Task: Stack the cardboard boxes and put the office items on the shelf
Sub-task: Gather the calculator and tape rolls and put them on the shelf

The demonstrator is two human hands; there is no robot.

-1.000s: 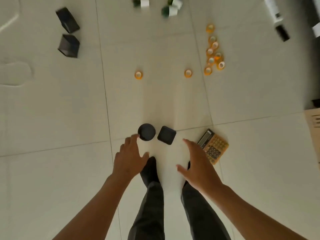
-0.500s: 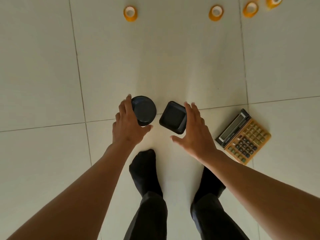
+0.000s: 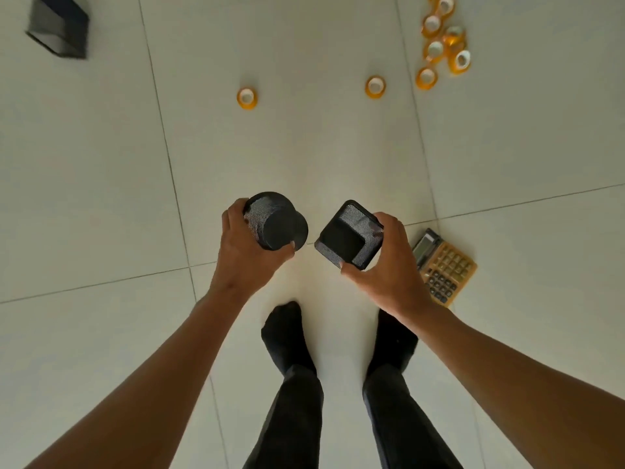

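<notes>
My left hand (image 3: 245,247) grips a round black mesh pen cup (image 3: 277,221), fingers on its far side and thumb at its near rim. A square black mesh pen cup (image 3: 348,235) is held in my right hand (image 3: 389,270), thumb below and fingers curled over its right edge. Both cups tilt with their openings toward me, above the white tiled floor in front of my feet. No shelf or cardboard box is in view.
A yellow calculator (image 3: 446,267) lies on the floor just right of my right hand. Two single tape rolls (image 3: 247,98) (image 3: 375,86) lie farther ahead, and a cluster of several tape rolls (image 3: 444,45) at the far right. Another black mesh holder (image 3: 59,28) sits far left.
Both hands have closed round the two cups, which stood on the floor before, and have lifted and tilted them. The view has risen, bringing the tape rolls back into view.
</notes>
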